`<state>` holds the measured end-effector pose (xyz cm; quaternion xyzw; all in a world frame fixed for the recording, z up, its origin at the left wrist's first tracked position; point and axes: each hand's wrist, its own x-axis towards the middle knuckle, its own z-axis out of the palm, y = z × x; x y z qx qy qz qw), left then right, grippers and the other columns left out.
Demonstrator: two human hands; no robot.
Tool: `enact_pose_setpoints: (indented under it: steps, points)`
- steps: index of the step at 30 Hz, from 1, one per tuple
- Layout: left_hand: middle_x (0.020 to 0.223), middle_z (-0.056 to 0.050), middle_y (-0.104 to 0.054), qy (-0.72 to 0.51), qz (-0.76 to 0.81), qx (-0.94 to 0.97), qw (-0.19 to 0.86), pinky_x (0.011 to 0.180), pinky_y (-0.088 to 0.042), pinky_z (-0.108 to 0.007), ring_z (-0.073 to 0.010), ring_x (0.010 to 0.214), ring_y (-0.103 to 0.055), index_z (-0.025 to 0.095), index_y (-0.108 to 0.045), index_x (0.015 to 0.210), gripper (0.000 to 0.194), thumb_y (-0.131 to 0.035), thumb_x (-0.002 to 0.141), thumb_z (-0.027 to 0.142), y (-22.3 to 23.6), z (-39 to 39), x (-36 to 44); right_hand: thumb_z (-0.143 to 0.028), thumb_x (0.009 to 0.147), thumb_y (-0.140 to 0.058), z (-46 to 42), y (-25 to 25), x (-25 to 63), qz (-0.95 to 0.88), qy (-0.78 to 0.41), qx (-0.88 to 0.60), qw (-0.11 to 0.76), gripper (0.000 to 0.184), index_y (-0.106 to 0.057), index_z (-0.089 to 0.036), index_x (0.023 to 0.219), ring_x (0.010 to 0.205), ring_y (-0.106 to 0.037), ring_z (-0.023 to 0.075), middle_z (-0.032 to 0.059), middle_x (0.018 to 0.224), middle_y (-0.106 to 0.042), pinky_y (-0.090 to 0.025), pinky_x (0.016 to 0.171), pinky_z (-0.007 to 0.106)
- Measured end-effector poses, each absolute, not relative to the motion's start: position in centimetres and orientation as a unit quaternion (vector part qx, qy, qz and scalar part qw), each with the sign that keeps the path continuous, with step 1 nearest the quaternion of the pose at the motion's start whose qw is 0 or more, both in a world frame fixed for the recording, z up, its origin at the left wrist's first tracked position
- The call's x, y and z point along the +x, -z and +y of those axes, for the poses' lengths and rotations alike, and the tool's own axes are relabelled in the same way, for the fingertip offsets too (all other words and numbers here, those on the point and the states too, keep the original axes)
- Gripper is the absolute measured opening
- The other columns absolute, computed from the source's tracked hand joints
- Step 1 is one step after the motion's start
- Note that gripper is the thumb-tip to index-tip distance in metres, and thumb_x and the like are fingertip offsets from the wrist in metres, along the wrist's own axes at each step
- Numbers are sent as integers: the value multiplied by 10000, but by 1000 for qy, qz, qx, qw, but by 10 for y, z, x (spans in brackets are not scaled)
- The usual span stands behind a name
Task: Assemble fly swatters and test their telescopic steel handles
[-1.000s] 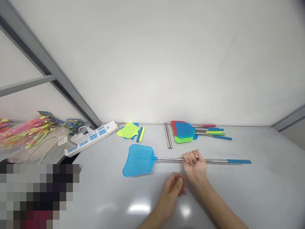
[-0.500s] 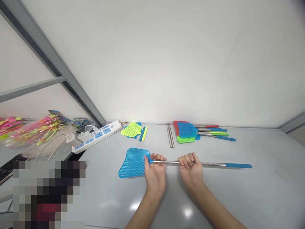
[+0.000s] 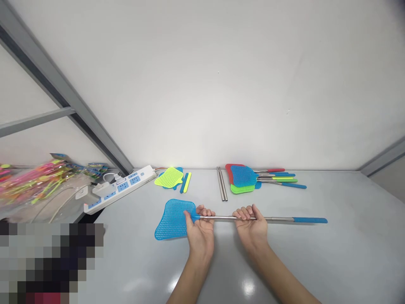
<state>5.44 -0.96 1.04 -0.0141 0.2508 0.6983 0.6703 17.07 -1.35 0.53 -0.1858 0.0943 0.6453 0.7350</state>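
Observation:
A blue fly swatter (image 3: 176,219) with an extended metal shaft and a blue grip lies sideways across both palms. My left hand (image 3: 201,230) is wrapped round the shaft just beside the mesh head, its thumb near the head's edge. Further along the shaft, my right hand (image 3: 252,223) is closed round the metal tube, left of the blue grip. Behind lie two metal tubes (image 3: 222,184), side by side. A yellow swatter head (image 3: 171,177) rests over a blue one, with a blue grip (image 3: 184,183) and a yellow grip (image 3: 187,183) next to them.
A pile of fly swatters (image 3: 243,176) in red, blue and green lies at the back right, handles pointing right. A white power strip (image 3: 122,189) with plugs sits at the left edge of the grey table (image 3: 316,261). Bagged colourful items (image 3: 38,181) lie farther left.
The whole view has shifted slightly, so the table things appear a little further left and lower. Both hands keep their hold on the swatter, with the left fingers slightly shifted.

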Motion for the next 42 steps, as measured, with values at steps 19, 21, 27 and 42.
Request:
enact_pose_setpoints:
  steps: [19, 21, 27, 42]
  points:
    - [691, -55, -557, -696, 307, -46, 647, 751, -465, -320, -140, 720, -570, 108, -587, 769, 364, -331, 816, 363, -6, -9, 43, -182, 726, -428, -1, 2, 192, 67, -607, -297, 734, 231, -310, -172, 527, 441, -336, 71, -57, 490, -283, -347, 461, 236]
    - [676, -53, -556, -696, 306, -42, 648, 751, -462, -323, -139, 711, -570, 110, -588, 756, 362, -331, 816, 357, -6, -10, 44, -183, 728, -426, -2, 1, 192, 51, -605, -298, 737, 232, -309, -173, 528, 439, -334, 72, -57, 491, -279, -346, 458, 237]
    - [641, -42, -549, -697, 302, -27, 650, 761, -453, -336, -140, 699, -571, 113, -591, 754, 348, -341, 813, 348, -5, -10, 44, -156, 721, -423, -2, -2, 193, 20, -608, -304, 734, 240, -280, -175, 529, 424, -320, 67, -60, 494, -262, -329, 441, 232]
    - [1094, -113, -528, -671, 356, 21, 650, 774, -469, -329, -170, 876, -566, 155, -550, 1002, 304, -407, 789, 318, -17, -14, 49, -135, 691, -425, -2, -1, 202, 39, -603, -280, 746, 245, -251, -175, 524, 380, -267, 57, -73, 447, -220, -262, 393, 204]
